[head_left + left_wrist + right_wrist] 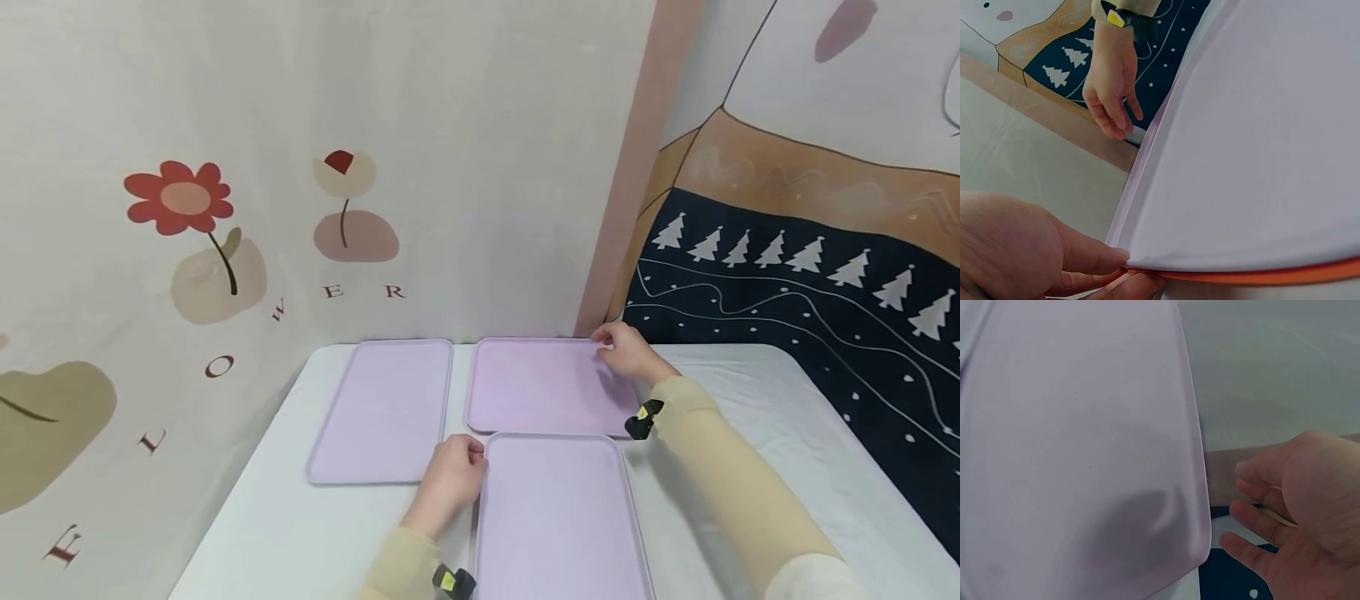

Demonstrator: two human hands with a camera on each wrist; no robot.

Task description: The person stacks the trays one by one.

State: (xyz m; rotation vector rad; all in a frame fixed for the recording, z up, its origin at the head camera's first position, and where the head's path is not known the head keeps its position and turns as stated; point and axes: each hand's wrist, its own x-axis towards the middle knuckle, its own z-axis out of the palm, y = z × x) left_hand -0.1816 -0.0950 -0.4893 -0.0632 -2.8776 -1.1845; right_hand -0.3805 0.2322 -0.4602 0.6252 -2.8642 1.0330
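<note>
The near tray (562, 525) lies lengthwise at the front of the table (247, 533). The left hand (452, 475) pinches its far-left corner between thumb and fingers; an orange edge (1272, 276) shows beneath the rim. The right hand (628, 350) is beside the far-right corner of the pink tray (543, 383) — fingers loosely bent, spread, holding nothing. A third tray (382, 408) lies left — near the patterned wall (487, 167).

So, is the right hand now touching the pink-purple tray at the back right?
Apart. The right wrist view shows it: a visible gap separates the right hand from the edge of the back-right tray.
</note>
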